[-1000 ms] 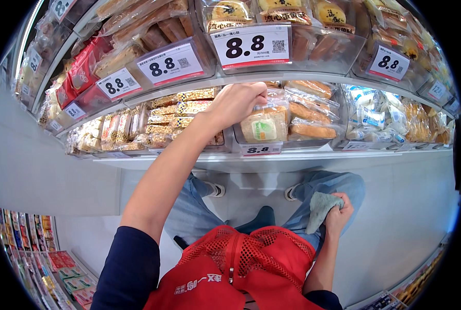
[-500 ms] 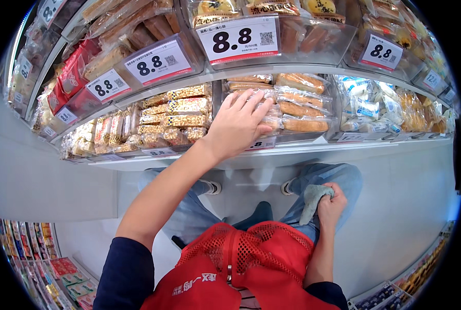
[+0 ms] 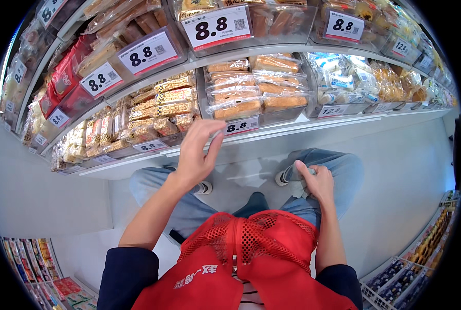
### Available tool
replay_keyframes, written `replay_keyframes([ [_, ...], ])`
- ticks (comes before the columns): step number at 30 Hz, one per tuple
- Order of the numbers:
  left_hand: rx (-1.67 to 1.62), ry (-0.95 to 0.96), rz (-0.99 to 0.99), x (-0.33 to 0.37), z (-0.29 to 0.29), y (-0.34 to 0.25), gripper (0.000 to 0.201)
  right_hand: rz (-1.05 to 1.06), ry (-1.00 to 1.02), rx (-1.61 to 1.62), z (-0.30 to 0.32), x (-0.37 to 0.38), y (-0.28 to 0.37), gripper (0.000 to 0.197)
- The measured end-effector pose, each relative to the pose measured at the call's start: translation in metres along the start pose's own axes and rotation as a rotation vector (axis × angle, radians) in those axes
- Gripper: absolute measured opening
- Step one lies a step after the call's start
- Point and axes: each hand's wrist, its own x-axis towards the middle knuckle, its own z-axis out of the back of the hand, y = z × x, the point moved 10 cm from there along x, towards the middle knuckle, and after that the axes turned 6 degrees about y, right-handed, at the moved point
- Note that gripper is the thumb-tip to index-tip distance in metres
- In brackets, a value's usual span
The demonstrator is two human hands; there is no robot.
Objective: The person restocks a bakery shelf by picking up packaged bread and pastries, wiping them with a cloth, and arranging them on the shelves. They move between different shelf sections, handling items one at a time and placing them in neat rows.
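Note:
My left hand (image 3: 197, 157) is held just in front of the lower shelf's edge, fingers bent forward and thumb apart, with nothing in it. Its fingertips come close to the left end of a price label (image 3: 242, 125); whether they touch it, I cannot tell. Behind that label, wrapped brown pastry sticks (image 3: 235, 109) lie stacked in two rows in a clear bin. Over my right knee, my right hand (image 3: 318, 183) is closed around a grey-green cloth (image 3: 298, 190), mostly hidden by the fingers.
Wrapped puffed-grain bars (image 3: 176, 96) fill the bin left of the pastries. To their right are blue-and-white packets (image 3: 344, 77). Above, an upper shelf with labelled clear bins (image 3: 287, 23) juts out. More stocked racks (image 3: 31, 258) stand at the lower left and lower right.
My left hand has come off the pastry sticks and drawn back, down and left, to the shelf edge. My right hand has turned and shifted slightly left, still gripping the cloth.

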Motion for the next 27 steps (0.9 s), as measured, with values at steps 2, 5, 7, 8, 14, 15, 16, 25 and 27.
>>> replay_keyframes([
  [2,-0.13,0.132,0.12,-0.045,-0.027,0.011,0.019,-0.161,0.206,0.338,-0.027,0.021,-0.026,0.049],
  [5,-0.221,0.293,0.309,-0.106,-0.066,0.042,0.018,-0.153,0.209,0.9,-0.042,0.054,-0.019,0.039],
  [7,-0.237,0.287,0.444,-0.131,-0.077,0.064,0.019,-0.184,0.3,1.061,-0.053,0.067,0.001,0.033],
  [8,-0.251,0.287,0.511,-0.142,-0.084,0.073,0.019,-0.205,0.356,1.144,-0.064,0.077,0.002,0.033],
  [14,-0.247,0.898,0.728,-0.231,-0.179,0.102,0.054,-0.243,0.32,1.361,-0.101,0.123,0.001,0.043],
  [15,-0.27,1.088,0.679,-0.252,-0.207,0.096,0.065,-0.235,0.303,1.368,-0.101,0.119,0.004,0.043],
  [16,-0.343,1.206,0.669,-0.268,-0.232,0.087,0.07,-0.226,0.282,1.374,-0.099,0.115,0.007,0.044],
  [25,-0.627,1.659,0.805,-0.33,-0.299,-0.001,0.076,-0.256,0.268,1.371,-0.097,0.106,0.008,0.033],
  [27,-0.694,1.636,0.78,-0.324,-0.298,-0.021,0.075,-0.277,0.212,1.352,-0.094,0.104,0.006,0.033],
])
